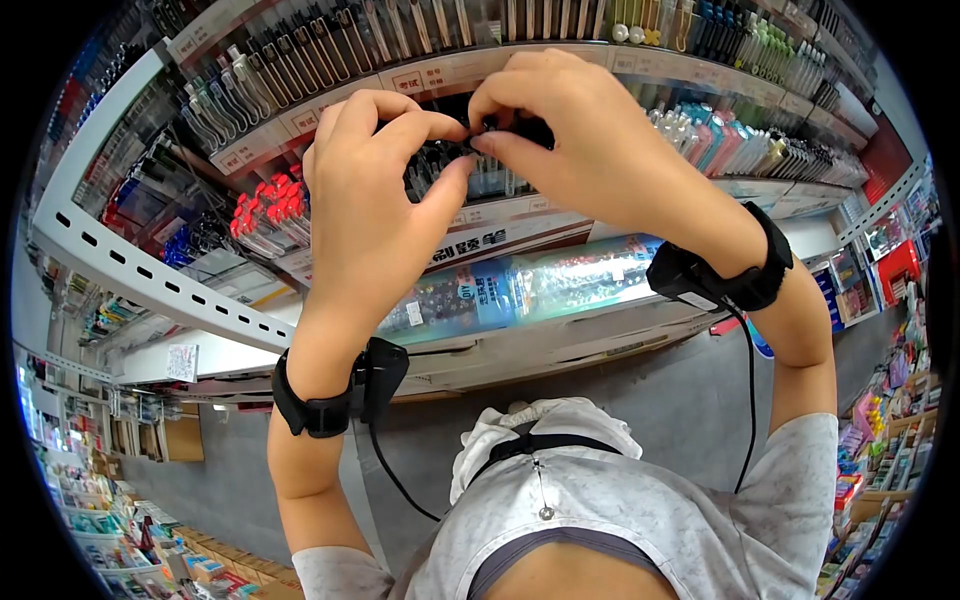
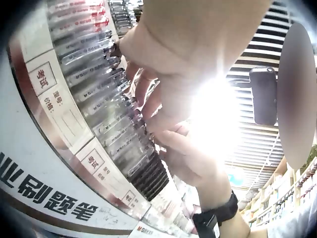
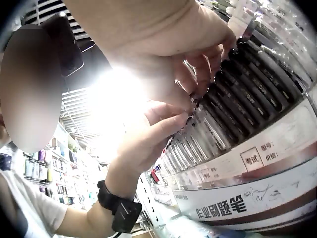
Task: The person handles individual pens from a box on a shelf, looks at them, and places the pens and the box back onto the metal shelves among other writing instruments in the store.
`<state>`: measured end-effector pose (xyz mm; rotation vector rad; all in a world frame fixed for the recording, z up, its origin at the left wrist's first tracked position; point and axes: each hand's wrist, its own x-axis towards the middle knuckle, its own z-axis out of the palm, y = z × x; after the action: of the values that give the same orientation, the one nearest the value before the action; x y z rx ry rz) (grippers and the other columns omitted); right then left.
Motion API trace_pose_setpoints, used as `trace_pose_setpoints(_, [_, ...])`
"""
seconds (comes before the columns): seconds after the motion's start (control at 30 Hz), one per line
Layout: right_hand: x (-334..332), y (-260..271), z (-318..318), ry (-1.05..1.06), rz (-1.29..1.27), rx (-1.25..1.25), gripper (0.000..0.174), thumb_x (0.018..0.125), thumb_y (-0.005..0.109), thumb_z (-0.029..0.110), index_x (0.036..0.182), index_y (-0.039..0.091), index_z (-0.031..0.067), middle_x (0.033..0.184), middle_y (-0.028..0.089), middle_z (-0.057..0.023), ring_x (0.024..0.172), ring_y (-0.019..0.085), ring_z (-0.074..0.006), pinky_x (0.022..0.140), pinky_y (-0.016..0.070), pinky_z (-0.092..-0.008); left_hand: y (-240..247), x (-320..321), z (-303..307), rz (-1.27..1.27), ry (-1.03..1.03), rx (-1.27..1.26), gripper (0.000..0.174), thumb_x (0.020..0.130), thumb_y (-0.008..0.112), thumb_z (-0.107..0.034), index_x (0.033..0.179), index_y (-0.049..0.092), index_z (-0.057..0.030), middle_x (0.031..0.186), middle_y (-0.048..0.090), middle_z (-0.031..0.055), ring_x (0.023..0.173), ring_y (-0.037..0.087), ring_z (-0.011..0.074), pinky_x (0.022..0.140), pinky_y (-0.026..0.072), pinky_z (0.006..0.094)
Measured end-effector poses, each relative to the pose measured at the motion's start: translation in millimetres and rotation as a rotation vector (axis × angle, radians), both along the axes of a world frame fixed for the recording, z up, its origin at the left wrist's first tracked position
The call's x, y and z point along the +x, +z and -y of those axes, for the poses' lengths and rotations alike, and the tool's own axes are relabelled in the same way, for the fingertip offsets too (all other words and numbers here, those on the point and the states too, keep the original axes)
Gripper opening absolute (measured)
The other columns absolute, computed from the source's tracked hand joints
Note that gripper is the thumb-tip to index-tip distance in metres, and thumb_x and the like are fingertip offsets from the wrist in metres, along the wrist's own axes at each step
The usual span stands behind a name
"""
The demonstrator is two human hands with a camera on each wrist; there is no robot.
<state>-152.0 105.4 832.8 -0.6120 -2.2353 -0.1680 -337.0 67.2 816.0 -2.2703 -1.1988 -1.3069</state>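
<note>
Both hands meet over a shelf row of upright pens. In the head view my left hand (image 1: pixel 375 180) has bent fingers with a gap between index finger and thumb. My right hand (image 1: pixel 570 120) brings thumb and index finger together at a small dark pen top, beside the left fingertips. The left wrist view has clear pens (image 2: pixel 109 109) under my left hand (image 2: pixel 168 84). In the right wrist view black pens (image 3: pixel 252 91) and clear pens (image 3: pixel 203 134) stand under my right hand (image 3: pixel 163 74). The hands partly hide the pen tops.
Red-topped pens (image 1: pixel 270 208) stand left of the hands, pink and blue ones (image 1: pixel 715 138) to the right. More pens fill the tier (image 1: pixel 300 55) behind. A white slotted frame (image 1: pixel 150 268) edges the left side. Shiny packages (image 1: pixel 570 280) lie below the pen row.
</note>
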Motion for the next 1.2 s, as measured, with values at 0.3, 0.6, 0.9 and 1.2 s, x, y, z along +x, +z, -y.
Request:
trace_pose_setpoints(0.3, [0.6,22.2,13.1,-0.013,-0.009,-0.116,0.017,0.076,0.070,0.009,0.088,0.063,-0.0006,0.077,0.064,-0.0139,0.072,0.063,-0.0270,0.067,0.0504,-0.0330,0.6,0.2,1.5,-0.021,-0.010,-0.043,0.022,0.071,0.072,-0.013,0.093,0.070,-0.0084,0.092,0.056,0.0034,0.095,0.051,0.0237,0.082,0.0367,0.0377])
trace_pose_setpoints(0.6, [1.8,15.8,8.8,0.009,0.040,-0.086,0.017,0.072,0.071,0.006,0.087,0.063,0.0005,0.078,0.064,-0.0127,0.074,0.062,-0.0276,0.067,0.0488,-0.0348,-0.3,1.3,1.6,-0.067,0.013,-0.036,0.025,0.072,0.073,-0.015,0.097,0.070,-0.0096,0.091,0.055,0.0033,0.098,0.051,0.0236,0.084,0.0359,0.0398])
trace_pose_setpoints(0.9, [1.7,-1.1,1.5,0.009,-0.006,-0.020,0.018,0.065,0.070,0.008,0.082,0.065,0.0069,0.078,0.064,-0.0090,0.079,0.062,-0.0299,0.070,0.0480,-0.0400,-1.3,2.5,-1.1,-0.049,0.022,-0.041,0.022,0.073,0.070,-0.014,0.095,0.070,-0.0110,0.092,0.056,0.0027,0.098,0.051,0.0232,0.085,0.0358,0.0399])
trace_pose_setpoints(1.2, [1.2,-17.8,3.3,-0.029,-0.029,0.056,0.028,0.067,0.075,0.012,0.089,0.058,0.0113,0.084,0.056,-0.0039,0.089,0.054,-0.0265,0.077,0.0406,-0.0402,8.1,4.8,-2.3,0.032,-0.018,-0.101,0.017,0.075,0.069,-0.015,0.091,0.070,-0.0102,0.091,0.058,0.0025,0.098,0.052,0.0238,0.084,0.0373,0.0400])
